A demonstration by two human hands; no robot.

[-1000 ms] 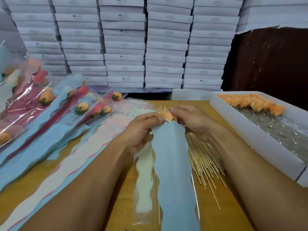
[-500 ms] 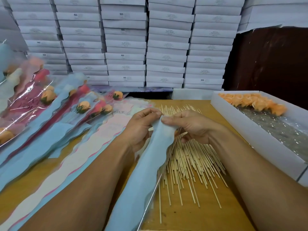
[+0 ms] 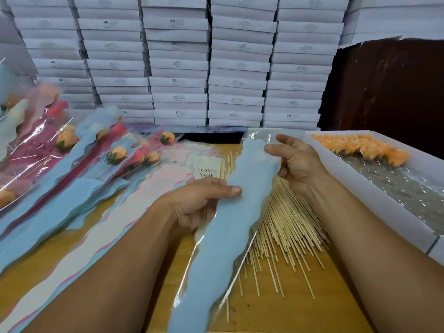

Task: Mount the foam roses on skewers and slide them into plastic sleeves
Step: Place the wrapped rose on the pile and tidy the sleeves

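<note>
A long blue plastic sleeve (image 3: pixel 230 227) slants across the table middle, its wavy top pointing up and right. My left hand (image 3: pixel 199 203) pinches its left edge about midway, thumb on top. Near the sleeve's top, my right hand (image 3: pixel 295 162) grips the right edge, fingers behind it. The rose inside is hidden by the blue backing. Loose wooden skewers (image 3: pixel 283 224) lie fanned beneath the sleeve. Orange foam roses (image 3: pixel 360 147) sit at the far end of a white box (image 3: pixel 374 203) on the right.
Finished sleeved roses (image 3: pixel 72 164) and empty sleeves (image 3: pixel 168 179), one printed LOVE YOU, cover the table's left side. Stacks of white flat boxes (image 3: pixel 177 63) wall off the back. Bubble wrap (image 3: pixel 408 188) lines the right box. Bare wood (image 3: pixel 300 313) shows near the front.
The sleeve has been lifted and swung so its top points up and right. My right hand moved up and right to the top; my left slid down the edge. The rose is no longer seen.
</note>
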